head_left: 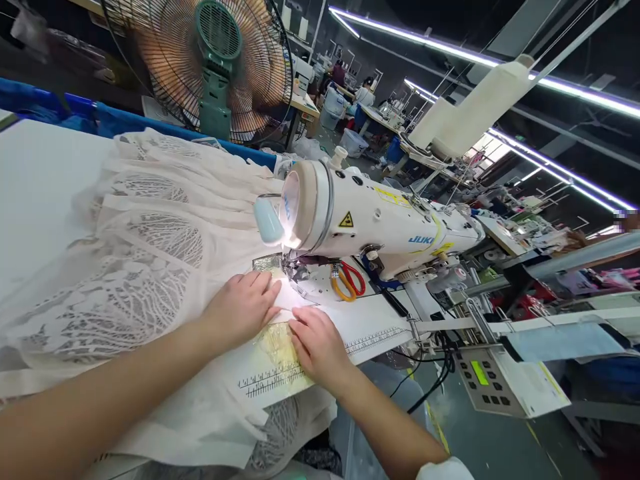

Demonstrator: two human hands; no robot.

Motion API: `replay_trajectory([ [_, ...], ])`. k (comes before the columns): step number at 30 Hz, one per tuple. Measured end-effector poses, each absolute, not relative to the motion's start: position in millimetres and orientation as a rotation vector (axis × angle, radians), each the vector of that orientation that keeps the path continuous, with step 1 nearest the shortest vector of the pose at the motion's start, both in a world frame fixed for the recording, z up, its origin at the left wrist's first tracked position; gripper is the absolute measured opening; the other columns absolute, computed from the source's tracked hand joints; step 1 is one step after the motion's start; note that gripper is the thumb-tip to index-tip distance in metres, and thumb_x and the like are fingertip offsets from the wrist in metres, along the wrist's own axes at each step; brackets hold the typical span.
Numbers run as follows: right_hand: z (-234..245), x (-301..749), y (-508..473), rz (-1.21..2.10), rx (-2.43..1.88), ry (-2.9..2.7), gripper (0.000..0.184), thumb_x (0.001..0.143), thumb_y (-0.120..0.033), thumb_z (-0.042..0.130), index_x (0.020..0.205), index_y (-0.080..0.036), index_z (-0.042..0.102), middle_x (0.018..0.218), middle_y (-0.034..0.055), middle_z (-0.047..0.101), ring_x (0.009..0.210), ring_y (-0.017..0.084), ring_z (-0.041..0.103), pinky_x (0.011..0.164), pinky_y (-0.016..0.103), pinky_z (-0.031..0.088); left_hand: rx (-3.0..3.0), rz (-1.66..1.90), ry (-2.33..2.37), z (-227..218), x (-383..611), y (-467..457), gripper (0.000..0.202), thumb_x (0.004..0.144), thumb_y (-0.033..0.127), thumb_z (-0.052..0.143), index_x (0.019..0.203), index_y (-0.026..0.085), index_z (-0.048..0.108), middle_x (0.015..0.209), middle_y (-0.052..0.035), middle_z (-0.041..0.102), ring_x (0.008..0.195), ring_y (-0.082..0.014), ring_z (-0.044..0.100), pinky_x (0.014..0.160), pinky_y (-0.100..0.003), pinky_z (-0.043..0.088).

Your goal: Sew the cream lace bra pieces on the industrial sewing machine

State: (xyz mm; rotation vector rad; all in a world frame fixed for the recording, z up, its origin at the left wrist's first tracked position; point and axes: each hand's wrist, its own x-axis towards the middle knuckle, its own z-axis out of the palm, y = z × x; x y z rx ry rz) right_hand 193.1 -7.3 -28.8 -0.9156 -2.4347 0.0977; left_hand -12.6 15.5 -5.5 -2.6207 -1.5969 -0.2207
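My left hand [243, 307] lies flat, fingers stretched out, on cream lace fabric [150, 247] just in front of the needle of a white JUKI sewing machine [380, 227]. My right hand [317, 343] rests palm down on the fabric's edge next to it, fingers together and pointing toward the lit presser foot [290, 263]. A printed ruler strip [280, 377] runs along the table edge under my right wrist. The lace garment spreads out to the left over the white table [40, 187].
Scissors with orange and red handles [346, 280] lie on the machine bed. A control panel [487, 383] hangs at the right below the table. A large fan [215, 63] stands behind. Other workstations and people sit far back.
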Motion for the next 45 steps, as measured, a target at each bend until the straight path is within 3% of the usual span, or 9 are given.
replay_trajectory([
  [13,-27.3,189.7,-4.1,0.211,-0.948,-2.432,0.023,0.088,-0.020,0.046,0.103,-0.017,0.064,0.111,0.0101,0.067,0.105,0.023,0.056,0.092,0.038,0.049,-2.561,-0.144,-1.709,0.5,-7.9,34.1,0.037,0.089,0.038,0.042,0.114,0.018,0.061,0.117,-0.0162,0.061,0.106,-0.0308,0.056,0.081,-0.043,0.046],
  [19,-27.3,185.9,-7.4,0.219,-0.968,-2.465,0.024,0.088,-0.020,0.045,0.105,-0.017,0.062,0.115,0.0112,0.065,0.107,0.023,0.056,0.092,0.038,0.048,-2.603,-0.129,-1.689,5.8,-11.3,40.3,0.034,0.089,0.039,0.042,0.109,0.020,0.062,0.108,-0.0127,0.064,0.102,-0.0297,0.058,0.080,-0.043,0.046],
  [26,-28.5,180.1,-13.0,0.129,-0.969,-2.428,0.025,0.087,-0.019,0.045,0.106,-0.015,0.061,0.118,0.0108,0.066,0.107,0.023,0.057,0.087,0.038,0.049,-2.619,-0.113,-1.647,8.1,-14.5,44.2,0.030,0.089,0.037,0.042,0.101,0.020,0.063,0.103,-0.0118,0.065,0.100,-0.0289,0.058,0.078,-0.043,0.045],
  [31,-28.0,169.0,-12.6,0.133,-1.059,-2.465,0.028,0.086,-0.019,0.047,0.110,-0.014,0.060,0.125,0.0135,0.062,0.115,0.025,0.055,0.094,0.041,0.047,-2.610,-0.127,-1.565,13.3,-14.5,47.6,0.027,0.089,0.026,0.043,0.101,0.018,0.065,0.109,-0.0146,0.065,0.108,-0.0321,0.056,0.083,-0.046,0.044],
  [34,-26.3,158.8,-12.2,0.184,-1.122,-2.465,0.031,0.086,-0.020,0.048,0.116,-0.015,0.057,0.128,0.0145,0.059,0.121,0.025,0.051,0.100,0.044,0.043,-2.650,-0.103,-1.519,14.4,-6.5,36.0,0.033,0.086,0.010,0.036,0.094,0.017,0.067,0.099,-0.0115,0.068,0.090,-0.0244,0.063,0.069,-0.036,0.047],
  [36,-25.3,153.1,-12.1,0.214,-1.153,-2.446,0.037,0.088,-0.021,0.047,0.123,-0.016,0.053,0.131,0.0147,0.057,0.125,0.025,0.048,0.103,0.045,0.041,-2.666,-0.086,-1.539,12.5,-0.6,23.9,0.036,0.083,0.004,0.036,0.099,0.017,0.066,0.098,-0.0094,0.068,0.074,-0.0190,0.063,0.056,-0.030,0.045],
  [38,-24.8,150.1,-12.1,0.230,-1.160,-2.429,0.038,0.089,-0.021,0.047,0.126,-0.016,0.052,0.132,0.0146,0.056,0.128,0.024,0.047,0.106,0.046,0.038,-2.670,-0.075,-1.567,9.5,2.3,13.1,0.039,0.081,0.004,0.037,0.108,0.016,0.063,0.106,-0.0095,0.068,0.070,-0.0173,0.063,0.054,-0.028,0.046],
  [45,-27.3,159.5,-9.4,0.320,-1.067,-2.394,0.020,0.086,-0.020,0.048,0.100,-0.019,0.062,0.119,0.0098,0.065,0.119,0.021,0.054,0.108,0.045,0.035,-2.802,-0.268,-1.292,-5.2,-20.1,15.6,0.035,0.086,0.011,0.037,0.107,0.015,0.065,0.116,-0.0121,0.067,0.087,-0.0235,0.060,0.077,-0.036,0.053],
])
